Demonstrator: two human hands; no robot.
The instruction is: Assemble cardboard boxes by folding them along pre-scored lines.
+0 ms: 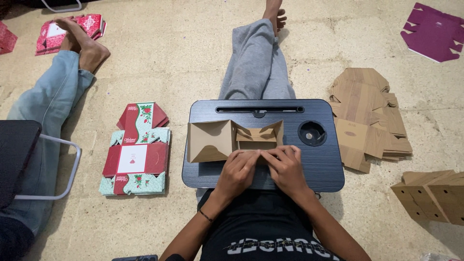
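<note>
Left hand [237, 171] and right hand [285, 166] are side by side, fingers pressed down on the near edge of the brown box [232, 140], apparently pinning a flap. The box lies half-folded on the lap desk [319, 169], directly ahead of both hands; flat blanks [367, 116] are stacked to the right

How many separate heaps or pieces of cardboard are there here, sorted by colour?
Brown: 3, the box under the left hand and right hand, the flat stack, the folded boxes.
Red, some with green: 3, the pile beside the lap desk, the pile by a foot, a piece at the left edge.
Purple: 1 flat sheet.
Total: 7.
</note>
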